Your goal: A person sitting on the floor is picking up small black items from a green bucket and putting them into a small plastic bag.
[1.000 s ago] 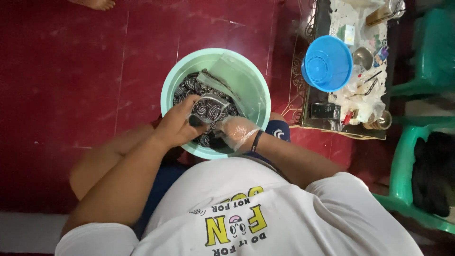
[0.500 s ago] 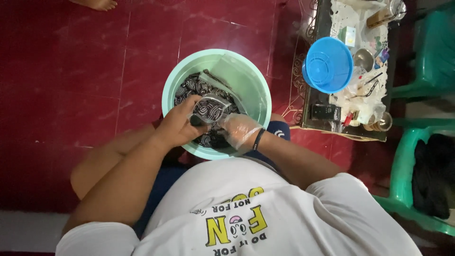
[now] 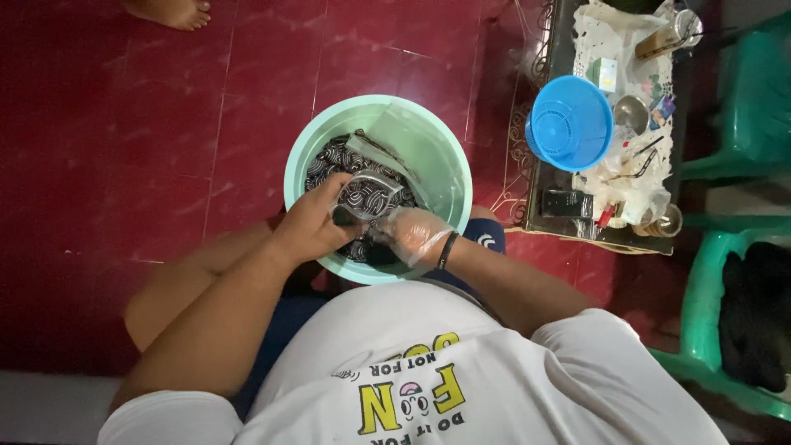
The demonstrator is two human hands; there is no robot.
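A mint-green plastic bucket (image 3: pixel 445 148) stands on the red tiled floor between my knees. Inside it lies a black-and-white patterned cloth (image 3: pixel 329 165), wet and bunched. My left hand (image 3: pixel 311 224) grips a fold of that cloth at the bucket's near rim. My right hand (image 3: pixel 412 235), in a thin clear plastic glove with a dark band at the wrist, clutches the same cloth just to the right. Both hands are close together, pulling the fabric taut between them.
A low table (image 3: pixel 548 124) at the right holds a blue plastic basket (image 3: pixel 568 124), a metal bowl, small boxes and clutter. Green plastic chairs (image 3: pixel 725 272) stand at the far right. Another person's bare foot (image 3: pixel 169 12) shows at the top left.
Both hands have kept working the cloth in the bucket with small shifts. The view has drifted slightly; nothing was let go.
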